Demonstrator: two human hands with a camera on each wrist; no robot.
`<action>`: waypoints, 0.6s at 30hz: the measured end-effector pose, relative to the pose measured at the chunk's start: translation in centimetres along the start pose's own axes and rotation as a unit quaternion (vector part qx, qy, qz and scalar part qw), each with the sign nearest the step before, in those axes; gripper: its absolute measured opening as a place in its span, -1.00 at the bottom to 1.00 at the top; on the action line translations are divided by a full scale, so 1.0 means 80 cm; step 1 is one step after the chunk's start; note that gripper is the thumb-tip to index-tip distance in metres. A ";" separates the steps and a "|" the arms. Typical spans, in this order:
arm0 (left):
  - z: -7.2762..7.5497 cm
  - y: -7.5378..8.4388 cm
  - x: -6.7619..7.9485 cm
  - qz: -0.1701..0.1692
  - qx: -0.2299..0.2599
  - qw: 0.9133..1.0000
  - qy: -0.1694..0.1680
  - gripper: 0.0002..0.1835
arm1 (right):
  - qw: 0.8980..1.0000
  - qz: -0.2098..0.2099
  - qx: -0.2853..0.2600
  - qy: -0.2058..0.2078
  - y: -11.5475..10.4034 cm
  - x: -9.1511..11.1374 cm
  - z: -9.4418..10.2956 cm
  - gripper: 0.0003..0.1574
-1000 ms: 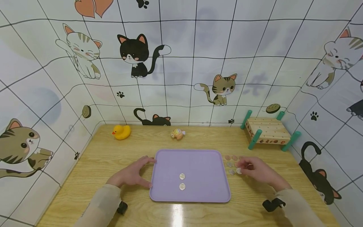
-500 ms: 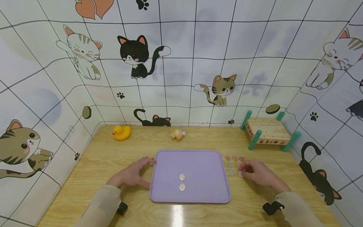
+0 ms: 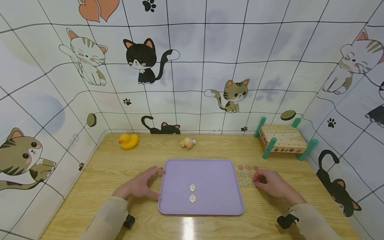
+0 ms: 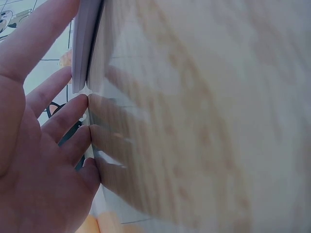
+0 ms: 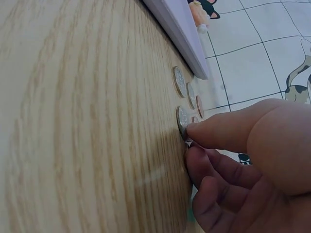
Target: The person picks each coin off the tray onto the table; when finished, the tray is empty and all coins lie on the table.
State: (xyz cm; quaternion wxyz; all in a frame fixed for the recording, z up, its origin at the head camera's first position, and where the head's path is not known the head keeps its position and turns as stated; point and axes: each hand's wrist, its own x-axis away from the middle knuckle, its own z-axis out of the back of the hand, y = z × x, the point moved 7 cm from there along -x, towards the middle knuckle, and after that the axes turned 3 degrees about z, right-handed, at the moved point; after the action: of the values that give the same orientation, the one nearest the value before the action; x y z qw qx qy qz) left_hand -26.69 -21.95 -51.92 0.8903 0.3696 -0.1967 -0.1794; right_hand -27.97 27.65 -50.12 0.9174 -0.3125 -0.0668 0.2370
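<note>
My left hand (image 3: 140, 182) has its fingers spread. Its thumb and index finger touch the left rim of a purple tray (image 3: 216, 186). Two silver coins (image 3: 192, 187) lie on the tray, one in front of the other. Beyond the tray's right side, my right hand (image 3: 271, 183) pinches a silver coin (image 5: 182, 119) by its edge between thumb and fingertips, low at the table surface. Beside it lie another silver coin (image 3: 245, 182) and a smaller silver one (image 3: 242, 174). Several copper coins (image 3: 247, 167) lie farther back, some partly hidden by the fingers.
A yellow rubber duck (image 3: 128, 141) sits at the back left of the wooden table (image 3: 150, 226). Behind the tray stands a small figurine (image 3: 188, 142). A wooden toy rack with green legs (image 3: 283, 138) occupies the back right. Cat-printed cloth walls surround the table.
The silver coin at my right fingertips has come down from a slightly tilted position and shifted a little right, with the hand. My left hand and the tray stay in place.
</note>
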 end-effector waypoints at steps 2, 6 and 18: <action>0.000 0.000 0.001 -0.001 0.000 1.000 0.000 0.06 | 1.000 0.001 -0.004 -0.001 -0.001 0.000 -0.001 -0.90; 0.000 0.000 0.001 0.002 0.001 1.000 -0.001 0.07 | 1.000 0.002 -0.013 -0.006 -0.003 0.002 -0.001 -0.87; 0.000 -0.001 0.000 -0.007 0.007 1.000 0.000 0.05 | 1.000 -0.006 0.001 -0.003 0.000 0.001 -0.004 -0.82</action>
State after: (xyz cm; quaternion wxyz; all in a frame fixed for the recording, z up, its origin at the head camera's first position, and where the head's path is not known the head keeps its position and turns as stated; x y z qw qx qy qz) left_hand -26.66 -21.97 -51.97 0.8866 0.3768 -0.1951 -0.1842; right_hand -27.81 27.53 -50.34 0.9190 -0.3102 -0.0710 0.2328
